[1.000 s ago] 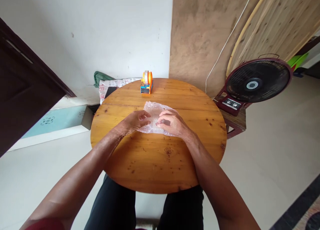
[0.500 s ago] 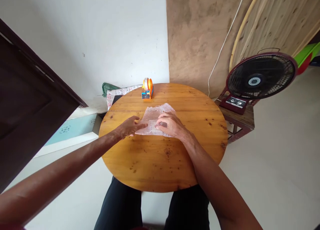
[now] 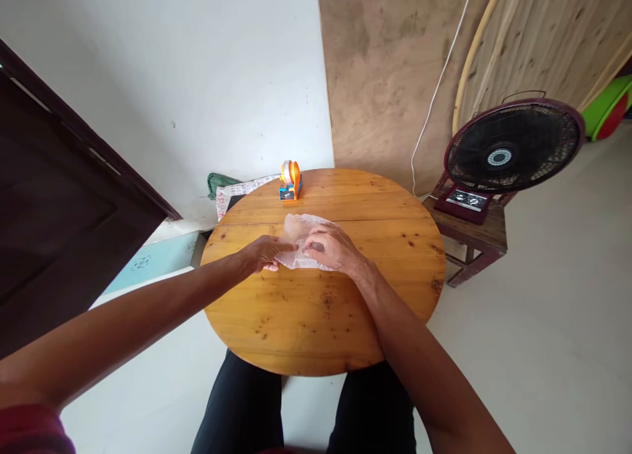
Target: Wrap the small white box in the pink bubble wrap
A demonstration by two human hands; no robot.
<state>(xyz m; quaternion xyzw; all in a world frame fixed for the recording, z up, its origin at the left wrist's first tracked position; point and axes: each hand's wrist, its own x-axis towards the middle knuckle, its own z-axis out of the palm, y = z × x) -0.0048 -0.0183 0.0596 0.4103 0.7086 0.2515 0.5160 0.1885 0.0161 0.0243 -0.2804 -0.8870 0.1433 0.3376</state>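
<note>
A sheet of clear bubble wrap (image 3: pixel 296 226) lies on the round wooden table (image 3: pixel 316 322), its left side bunched up a little. My left hand (image 3: pixel 266 252) has the left edge of the wrap gripped between thumb and fingers. Over the sheet's right half, my right hand (image 3: pixel 336 247) is closed in a pinch, thumb against fingertips, on the wrap's upper surface. The fingers partly hide what lies between them, and any small thing under the wrap cannot be made out.
An orange and blue tape dispenser (image 3: pixel 290 181) stands at the table's far edge. To the right, a dark red fan (image 3: pixel 498 158) rests on a wooden stool (image 3: pixel 481 233). A white cord (image 3: pixel 439 85) hangs down the wall. A light blue box (image 3: pixel 153 263) is on the floor at left.
My left hand has moved right and closed on the wrap's left edge, which is now bunched and lifted. My right hand keeps its pinch. The camera view has shifted slightly.
</note>
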